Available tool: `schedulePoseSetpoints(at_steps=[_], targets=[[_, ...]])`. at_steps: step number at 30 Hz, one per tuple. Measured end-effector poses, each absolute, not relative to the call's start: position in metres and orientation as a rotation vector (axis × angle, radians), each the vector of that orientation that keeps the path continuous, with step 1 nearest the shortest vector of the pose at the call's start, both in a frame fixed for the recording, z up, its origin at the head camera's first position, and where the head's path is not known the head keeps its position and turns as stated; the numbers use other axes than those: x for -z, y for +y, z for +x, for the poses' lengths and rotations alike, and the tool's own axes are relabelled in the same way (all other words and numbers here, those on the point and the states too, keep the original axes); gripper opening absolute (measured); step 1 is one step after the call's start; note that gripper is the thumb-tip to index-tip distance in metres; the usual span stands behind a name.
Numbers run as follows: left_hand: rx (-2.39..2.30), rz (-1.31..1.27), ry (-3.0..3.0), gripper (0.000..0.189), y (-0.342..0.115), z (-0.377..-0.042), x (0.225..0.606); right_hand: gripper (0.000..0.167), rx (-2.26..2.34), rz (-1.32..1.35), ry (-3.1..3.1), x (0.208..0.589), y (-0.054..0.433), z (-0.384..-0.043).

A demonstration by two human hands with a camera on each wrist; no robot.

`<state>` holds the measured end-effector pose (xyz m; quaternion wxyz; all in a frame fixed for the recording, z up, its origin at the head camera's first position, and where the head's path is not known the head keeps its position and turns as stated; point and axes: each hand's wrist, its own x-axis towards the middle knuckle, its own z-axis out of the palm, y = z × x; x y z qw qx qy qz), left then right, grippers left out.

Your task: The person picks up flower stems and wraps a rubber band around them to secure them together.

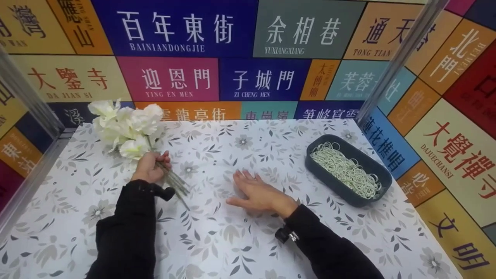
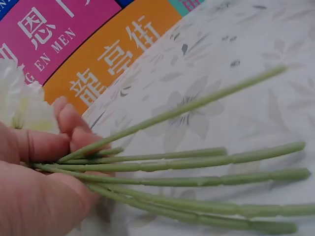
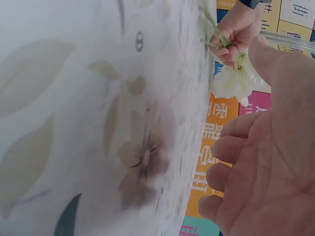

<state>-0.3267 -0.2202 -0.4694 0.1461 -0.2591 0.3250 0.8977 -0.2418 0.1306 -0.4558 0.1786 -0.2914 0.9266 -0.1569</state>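
1. White flowers (image 1: 145,118): at the far left of the table (image 1: 217,240), blooms to the far left, green stems (image 2: 197,182) fanning to the near right.
2. Left hand (image 1: 150,167) has the bunch, thumb & fingers pinching the stems just under the blooms. Right hand (image 1: 257,195) is mid-table, fingers straight & spread, holding nothing; can't tell if it touches the tabletop.
3. Handling, my guess: v. light, prob. artificial. Stems look stiff but bendy, w/ little slip; petals soft, easily crushed or creased.
4. Best hold, IMO: stems, where they cross near the hand, b/c the free ends splay & could slide apart if the pinch loosens. Keep off petals.
5. Textures: petals ruffled, thin, cloth-like, white w/ a yellow-green tint. Stems slim, round, matte green, w/ small joints along them; ends uneven in length.
6. Far right: dark tub (image 1: 327,183), approx. oblong w/ rounded corners, smooth, plastic-looking. Inside, a tangle of pale loops (image 1: 345,170), thin & rubbery-looking, like elastic bands.
7. Tabletop: white, flat, printed w/ grey leaves & flowers. Wall (image 1: 178,27) behind: flat coloured blocks w/ Chinese lettering.
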Motion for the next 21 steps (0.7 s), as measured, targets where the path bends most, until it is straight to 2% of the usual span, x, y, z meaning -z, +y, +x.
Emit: schedulePoseSetpoints(at_steps=[3,7,14,21], targets=[[-2.777,-0.856,0.833,0.019,-0.21,-0.325,0.472,0.098,0.428,-0.85,2.633,0.451,0.122,-0.239],[-2.931,-0.934,0.749,0.019,-0.195,-0.322,0.47,0.1,0.417,-0.887,2.644,0.443,0.112,-0.235],[-2.995,-0.774,0.547,0.055,-0.166,-0.314,0.464,0.1,0.406,-0.89,2.692,0.436,0.09,-0.231],[-3.186,-0.547,0.471,0.057,-0.117,-0.293,0.46,0.093,0.39,-0.779,2.85,0.435,0.068,-0.232]])
